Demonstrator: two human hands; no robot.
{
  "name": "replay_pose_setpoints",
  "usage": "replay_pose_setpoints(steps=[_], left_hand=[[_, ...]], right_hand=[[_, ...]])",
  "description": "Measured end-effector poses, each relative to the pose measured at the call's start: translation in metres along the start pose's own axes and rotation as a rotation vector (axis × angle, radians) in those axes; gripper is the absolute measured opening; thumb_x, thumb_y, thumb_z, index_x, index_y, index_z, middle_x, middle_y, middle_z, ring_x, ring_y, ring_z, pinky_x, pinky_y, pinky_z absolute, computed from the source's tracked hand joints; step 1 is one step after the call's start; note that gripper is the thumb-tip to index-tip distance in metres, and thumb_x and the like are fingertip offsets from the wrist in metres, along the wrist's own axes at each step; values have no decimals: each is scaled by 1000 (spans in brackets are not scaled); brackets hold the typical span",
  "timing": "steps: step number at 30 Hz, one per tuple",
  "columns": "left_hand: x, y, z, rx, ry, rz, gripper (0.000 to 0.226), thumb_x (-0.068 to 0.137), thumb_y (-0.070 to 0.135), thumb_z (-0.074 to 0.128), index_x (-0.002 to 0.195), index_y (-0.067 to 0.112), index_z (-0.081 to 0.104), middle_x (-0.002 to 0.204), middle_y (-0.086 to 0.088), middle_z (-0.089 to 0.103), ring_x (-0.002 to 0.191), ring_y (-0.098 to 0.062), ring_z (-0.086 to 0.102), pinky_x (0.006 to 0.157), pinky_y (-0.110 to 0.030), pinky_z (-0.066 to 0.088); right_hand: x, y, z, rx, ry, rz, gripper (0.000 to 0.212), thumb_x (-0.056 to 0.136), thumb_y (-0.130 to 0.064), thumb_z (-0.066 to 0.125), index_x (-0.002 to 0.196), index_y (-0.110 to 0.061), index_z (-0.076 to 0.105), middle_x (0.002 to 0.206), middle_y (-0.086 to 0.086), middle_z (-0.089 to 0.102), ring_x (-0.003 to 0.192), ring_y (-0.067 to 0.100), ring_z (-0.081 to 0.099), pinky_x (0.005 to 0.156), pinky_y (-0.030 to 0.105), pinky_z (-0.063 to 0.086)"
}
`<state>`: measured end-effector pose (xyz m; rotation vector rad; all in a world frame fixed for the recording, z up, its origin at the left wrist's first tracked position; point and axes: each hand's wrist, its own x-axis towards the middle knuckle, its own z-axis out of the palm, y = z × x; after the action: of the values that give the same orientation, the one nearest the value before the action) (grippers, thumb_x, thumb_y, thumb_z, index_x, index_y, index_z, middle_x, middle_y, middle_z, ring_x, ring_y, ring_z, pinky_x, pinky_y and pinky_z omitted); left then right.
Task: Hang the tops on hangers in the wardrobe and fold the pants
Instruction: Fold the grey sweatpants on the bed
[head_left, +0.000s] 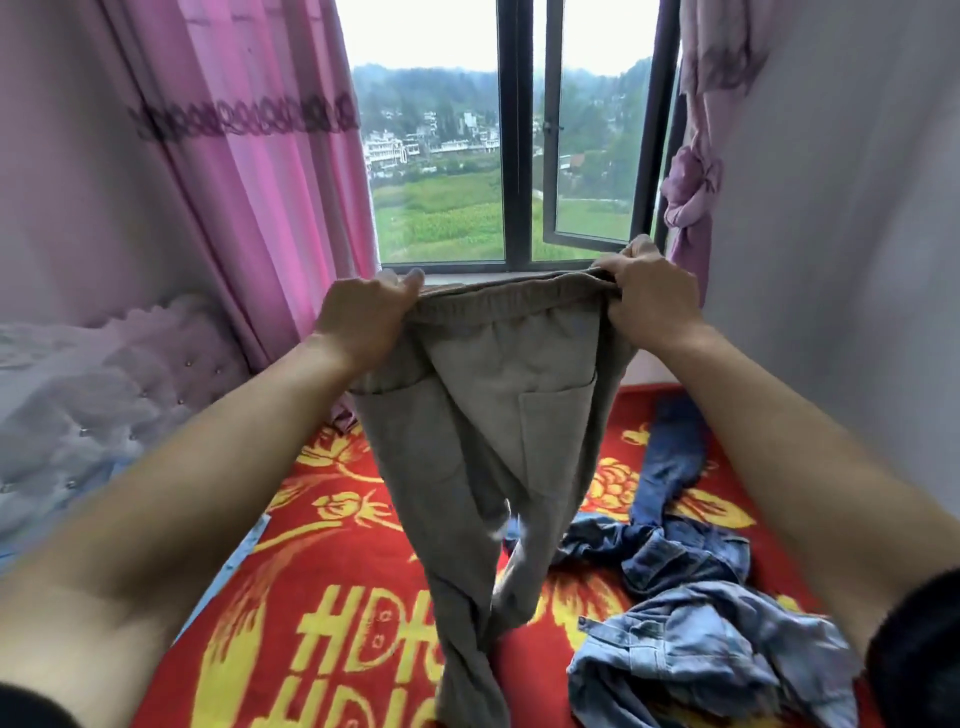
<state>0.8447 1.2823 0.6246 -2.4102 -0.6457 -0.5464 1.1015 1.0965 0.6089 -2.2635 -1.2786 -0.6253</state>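
A dark-framed window (519, 156) fills the far wall with one pane swung open, letting in flat grey daylight. Beyond it lie green fields, white buildings and wooded hills. A pink curtain (249, 182) hangs at its left and a knotted lilac curtain (693, 192) at its right, beside a pale wall (831, 208). A tufted headboard (130, 374) stands left of a red blanket (337, 545) patterned with yellow flowers and letters.

Pink curtain (270, 182), window (517, 130), red blanket (332, 561)

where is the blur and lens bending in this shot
Head view: the sky in the window is blown out; the legs of the grey pants smear with motion blur; the wide lens bows the pink curtain leftward.
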Motion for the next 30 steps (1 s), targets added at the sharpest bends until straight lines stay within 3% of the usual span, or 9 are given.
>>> replay_pose_setpoints(steps=[4,8,12,14,17,20,24,28,30], left_hand=[[18,-35,-23,27,116,-171,16,92,21,54,85,9,62,53,-2,38,51,-23,41,51,-30,36],[31,-49,-34,25,290,-70,28,91,30,60,83,3,58,49,-4,33,44,-18,33,47,-28,41],[30,-48,-35,-139,346,6,91,93,72,2,92,-4,53,49,-2,25,45,-14,31,47,-23,28],[30,-55,-24,-103,341,-25,85,90,75,14,91,-1,52,51,-3,26,45,-13,31,46,-25,27],[36,-64,5,-20,297,-108,57,94,58,49,94,1,54,56,-6,36,47,-17,34,46,-27,27],[52,-73,35,-195,146,-276,20,96,29,56,105,12,60,68,-8,53,57,-25,46,50,-34,39],[80,-82,73,-845,-117,-607,47,80,-1,50,113,29,66,97,-9,69,85,-33,64,66,-39,58],[105,-101,106,-1185,64,-864,31,87,7,49,110,19,66,106,-10,66,93,-30,61,79,-41,58],[115,-116,111,-1180,239,-890,34,87,8,44,115,14,62,115,-12,57,97,-28,57,88,-28,49]], right_hand=[[22,-1,-37,-71,120,-54,44,83,-4,57,121,-23,66,113,13,50,92,40,62,78,47,52],[32,3,-55,-87,217,-49,46,82,-7,56,123,-28,65,114,12,51,90,37,62,75,45,52],[32,1,-54,-48,281,-38,45,83,-9,53,122,-29,62,114,9,48,89,35,60,72,41,50],[34,-1,-49,-41,289,-28,46,83,-9,53,123,-29,61,116,8,48,91,34,60,73,42,50],[42,-9,-37,-47,307,-30,46,82,-10,54,123,-30,61,115,8,48,90,34,60,72,43,51],[58,-22,-14,-53,283,-37,43,83,-9,54,122,-28,63,115,9,49,92,36,60,73,46,51],[96,-44,33,-42,161,69,44,89,-3,47,122,-23,67,117,14,48,95,39,60,80,45,50],[138,-75,62,175,187,155,48,86,5,42,120,-15,70,119,17,49,101,35,59,92,26,42],[153,-90,63,265,270,138,48,82,6,43,118,-10,70,119,17,49,102,28,57,87,8,34]])
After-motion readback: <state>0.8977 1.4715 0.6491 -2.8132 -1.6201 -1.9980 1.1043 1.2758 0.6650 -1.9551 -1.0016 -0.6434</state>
